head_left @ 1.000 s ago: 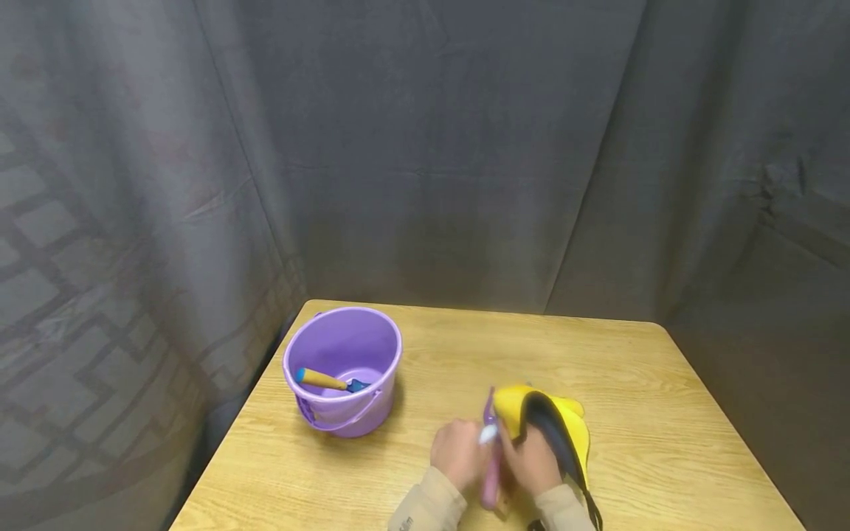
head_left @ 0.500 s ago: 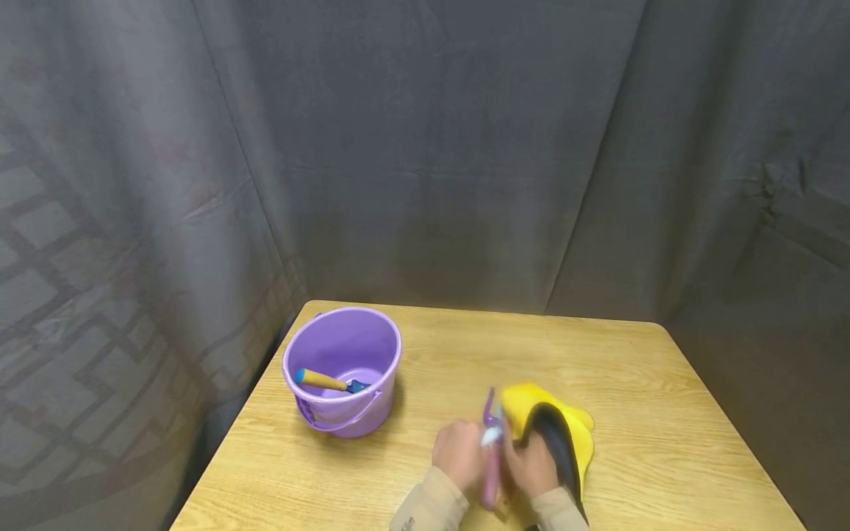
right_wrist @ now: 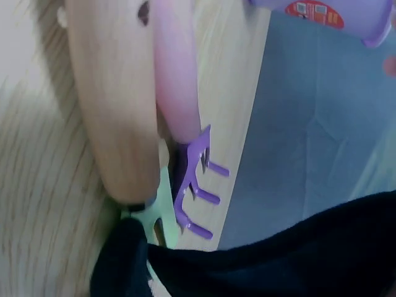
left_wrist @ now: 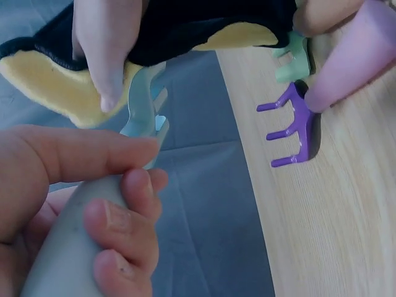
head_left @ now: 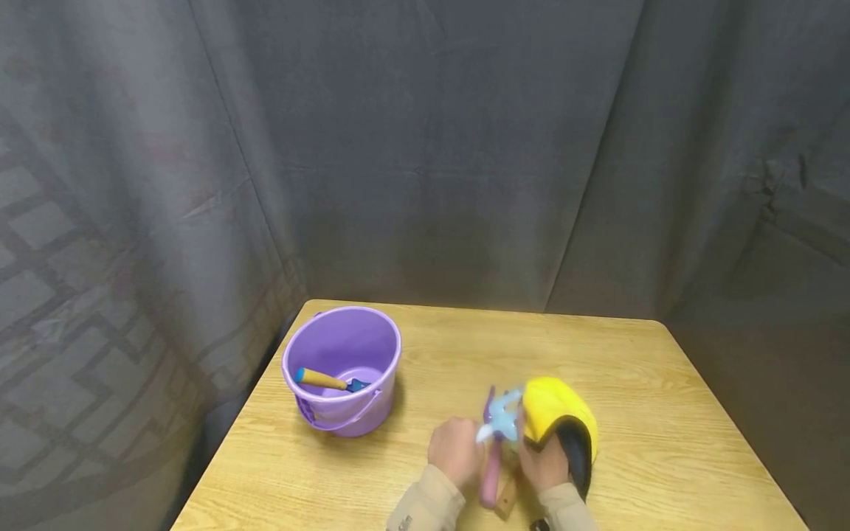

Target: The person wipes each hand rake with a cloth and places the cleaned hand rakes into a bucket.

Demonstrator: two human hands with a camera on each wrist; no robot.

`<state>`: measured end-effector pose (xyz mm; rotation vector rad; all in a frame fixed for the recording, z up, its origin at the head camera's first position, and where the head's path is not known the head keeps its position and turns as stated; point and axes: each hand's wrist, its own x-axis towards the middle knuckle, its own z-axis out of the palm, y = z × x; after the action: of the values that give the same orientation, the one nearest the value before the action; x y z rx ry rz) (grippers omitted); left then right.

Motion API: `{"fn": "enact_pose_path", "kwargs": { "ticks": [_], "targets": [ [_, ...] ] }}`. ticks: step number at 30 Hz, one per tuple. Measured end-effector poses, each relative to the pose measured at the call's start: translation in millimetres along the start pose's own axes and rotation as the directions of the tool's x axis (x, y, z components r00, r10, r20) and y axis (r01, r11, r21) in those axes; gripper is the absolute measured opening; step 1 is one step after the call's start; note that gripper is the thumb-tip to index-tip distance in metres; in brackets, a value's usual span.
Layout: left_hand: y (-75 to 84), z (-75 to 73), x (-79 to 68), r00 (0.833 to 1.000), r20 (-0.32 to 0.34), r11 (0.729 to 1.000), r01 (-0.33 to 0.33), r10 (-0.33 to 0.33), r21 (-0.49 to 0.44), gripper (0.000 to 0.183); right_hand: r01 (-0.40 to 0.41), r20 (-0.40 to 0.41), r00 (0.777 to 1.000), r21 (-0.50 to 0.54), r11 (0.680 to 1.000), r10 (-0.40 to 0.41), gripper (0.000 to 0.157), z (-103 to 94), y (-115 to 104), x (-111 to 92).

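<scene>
My left hand (head_left: 454, 453) grips the pale grey handle of a small hand rake (left_wrist: 74, 244), its fingers curled round it. The rake's light blue head (head_left: 502, 423) points away, its tines raised. In my right hand (head_left: 546, 464) is a yellow cloth (head_left: 556, 402) with a black reverse side, bunched beside the blue head. The left wrist view has the cloth overlapping the upper end of the tines, one fingertip on its yellow edge. Below the hands lies a purple rake (left_wrist: 302, 130) with a pink handle (head_left: 490, 479). Alongside is a green-headed tool with a wooden handle (right_wrist: 114, 105).
A purple bucket (head_left: 365, 417) stands on the left of the wooden table (head_left: 664, 428). Inside it, a blue tool with a yellow handle (head_left: 322, 379) leans toward the rim. Grey curtains (head_left: 425, 147) hang behind the table and at both sides.
My right hand has moved right with the yellow cloth, and the light blue rake head now shows beside it. My left hand stays nearly in place; the bucket has not moved.
</scene>
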<state>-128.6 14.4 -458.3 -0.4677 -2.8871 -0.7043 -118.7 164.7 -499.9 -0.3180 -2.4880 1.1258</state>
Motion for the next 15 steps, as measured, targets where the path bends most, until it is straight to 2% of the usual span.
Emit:
{"fn": "enact_pose_path", "kwargs": {
  "ticks": [2, 6, 9, 11, 15],
  "targets": [
    [-1.3, 0.1, 0.0, 1.000, -0.015, 1.000, 0.015, -0.015, -0.004, 0.016, -0.017, 0.047, 0.999, 0.003, 1.000, 0.017, 0.041, -2.6, 0, 4],
    [-4.4, 1.0, 0.7, 0.999, -0.039, 0.999, 0.033, -0.033, 0.001, 0.012, -0.041, 0.088, 0.995, -0.019, 0.999, 0.042, 0.037, -6.8, 1, 10],
    [-5.9, 2.3, 1.2, 0.999, -0.035, 1.000, 0.024, -0.024, 0.001, 0.011, -0.068, 0.091, 0.993, -0.046, 0.997, 0.072, 0.037, -9.6, 1, 11],
    [-6.9, 3.5, 1.3, 0.999, -0.027, 1.000, 0.027, -0.027, -0.008, 0.011, -0.073, 0.090, 0.993, -0.016, 0.997, 0.074, 0.034, -11.2, 2, 12],
    [-9.1, 5.0, 1.0, 0.999, -0.017, 0.999, 0.044, -0.044, -0.017, 0.012, 0.017, 0.062, 0.998, 0.057, 0.998, -0.021, 0.026, -14.7, 4, 17]
  ]
}}
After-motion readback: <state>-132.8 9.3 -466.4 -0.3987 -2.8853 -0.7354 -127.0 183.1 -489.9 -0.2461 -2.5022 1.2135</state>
